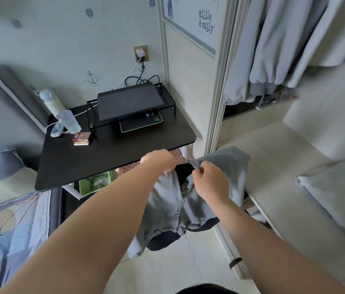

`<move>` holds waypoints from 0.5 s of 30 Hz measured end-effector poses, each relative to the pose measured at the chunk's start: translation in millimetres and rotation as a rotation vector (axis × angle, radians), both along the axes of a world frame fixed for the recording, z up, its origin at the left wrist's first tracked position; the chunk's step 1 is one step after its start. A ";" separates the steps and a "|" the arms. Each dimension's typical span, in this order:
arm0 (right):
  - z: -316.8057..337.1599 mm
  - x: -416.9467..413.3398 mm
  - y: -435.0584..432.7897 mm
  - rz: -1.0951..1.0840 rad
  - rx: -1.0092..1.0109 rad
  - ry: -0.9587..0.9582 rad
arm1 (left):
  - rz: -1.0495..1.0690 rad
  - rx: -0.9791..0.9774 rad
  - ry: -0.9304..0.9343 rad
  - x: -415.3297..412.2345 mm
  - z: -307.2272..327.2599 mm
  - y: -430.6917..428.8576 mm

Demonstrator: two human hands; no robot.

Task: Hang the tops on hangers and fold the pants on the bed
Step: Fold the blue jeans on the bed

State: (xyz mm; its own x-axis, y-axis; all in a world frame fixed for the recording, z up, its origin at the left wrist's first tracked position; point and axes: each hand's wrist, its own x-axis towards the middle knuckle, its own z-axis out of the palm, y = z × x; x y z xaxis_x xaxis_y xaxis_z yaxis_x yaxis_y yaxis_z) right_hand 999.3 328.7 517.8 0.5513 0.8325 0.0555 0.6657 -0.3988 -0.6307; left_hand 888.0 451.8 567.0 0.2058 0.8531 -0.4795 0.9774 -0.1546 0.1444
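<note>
You hold the grey-blue top (167,204) up in the gap between the black bench (114,153) and the open wardrobe (273,155), and its zipped front hangs toward the tiled floor. Your right hand (209,181) has its grip pinched on the cloth near the collar. Your left hand (158,160) is curled onto the top's other edge, its fingers mostly hidden. The bench's near edge sits just behind that hand. On the bench stand a laptop (129,102) on a wire rack, a mouse pad (141,125) with a green logo, red packs (81,139) and a clear bottle (69,122). Grey garments (273,49) hang in the wardrobe, with a folded grey piece (332,194) on its shelf. The bed (8,240) lies at your left. A poster (188,18) reads "millie & sally".
</note>
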 end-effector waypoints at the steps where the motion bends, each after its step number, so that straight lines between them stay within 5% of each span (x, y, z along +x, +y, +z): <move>1: 2.8 1.6 -1.5 -0.028 0.035 0.056 | 0.006 0.007 -0.057 -4.1 1.1 3.1; 7: 42.9 -0.1 -11.7 -0.008 0.299 0.168 | 0.312 0.209 -0.660 -62.6 28.8 -12.6; 11: 96.8 -30.6 -10.4 0.152 0.484 0.152 | 0.464 0.355 -1.177 -119.9 64.9 -36.6; 15: 170.9 -91.7 -2.7 0.409 0.638 0.301 | 0.493 0.516 -1.480 -188.4 116.6 -53.6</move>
State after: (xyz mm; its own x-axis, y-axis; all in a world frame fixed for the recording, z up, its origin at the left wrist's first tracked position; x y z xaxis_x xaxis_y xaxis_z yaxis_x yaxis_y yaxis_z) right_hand 907.5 326.0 688.7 0.2777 0.8292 0.4851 0.4469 0.3355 -0.8293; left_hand 699.6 398.2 683.6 -0.1246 0.9689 0.2138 0.0102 -0.2142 0.9767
